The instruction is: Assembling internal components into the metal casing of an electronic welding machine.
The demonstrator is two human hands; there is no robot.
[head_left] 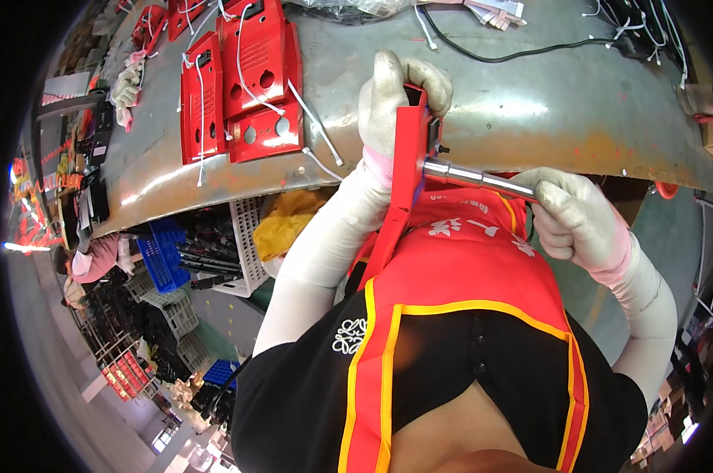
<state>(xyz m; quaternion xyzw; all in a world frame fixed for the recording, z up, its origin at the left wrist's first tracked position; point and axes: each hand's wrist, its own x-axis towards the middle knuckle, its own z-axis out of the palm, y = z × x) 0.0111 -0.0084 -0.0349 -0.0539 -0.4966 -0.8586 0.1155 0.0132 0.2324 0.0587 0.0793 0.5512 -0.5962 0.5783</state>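
Observation:
My left hand (392,94), in a white glove, grips the top of a long red metal panel (400,189) that stands on edge against my red apron. My right hand (577,221), also gloved, holds the end of a shiny metal tool shaft (483,180). The shaft's tip meets the side of the red panel just under my left hand. Both hands are in front of the grey metal workbench (530,102).
Several flat red panels (246,79) with holes and white wires lie on the bench at the left. A black cable (522,54) runs across the bench's far side. White and blue crates (163,252) stand on the floor to the left, and a person (88,260) sits beyond them.

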